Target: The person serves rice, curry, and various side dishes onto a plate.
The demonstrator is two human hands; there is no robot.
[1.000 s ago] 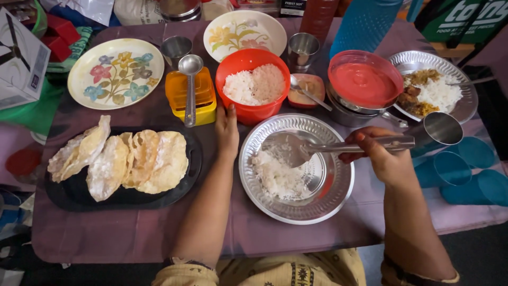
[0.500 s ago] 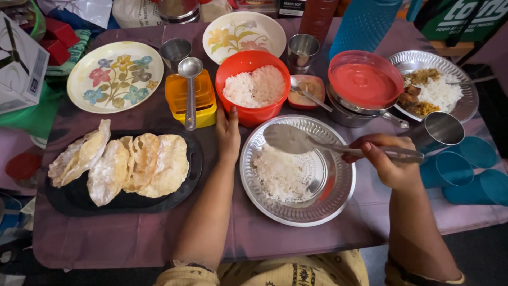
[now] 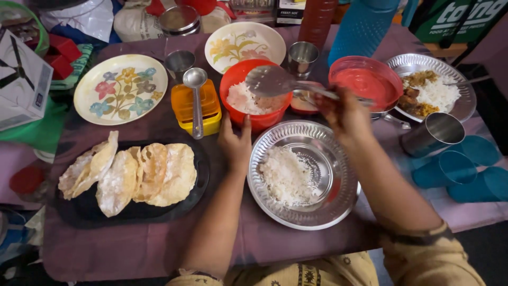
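My right hand (image 3: 343, 112) grips the handle of a flat steel serving spoon (image 3: 272, 81), whose blade hovers over the red bowl of white rice (image 3: 239, 100). My left hand (image 3: 236, 143) rests on the table against the near side of that red bowl, fingers touching its wall. In front of me lies a round steel plate (image 3: 338, 159) with a heap of white rice (image 3: 286, 175) on its left half.
A black tray of fried papads (image 3: 127, 175) lies at left. Behind it are a floral plate (image 3: 120, 87), a yellow box (image 3: 185, 106) with a ladle (image 3: 195, 90) on it, steel cups, a red-lidded pot (image 3: 365, 82), a served steel plate (image 3: 439, 90) and blue cups (image 3: 455, 169).
My right hand has lifted the empty spoon off the steel plate and carried it back and left over the red rice bowl. The left hand stays at the bowl.
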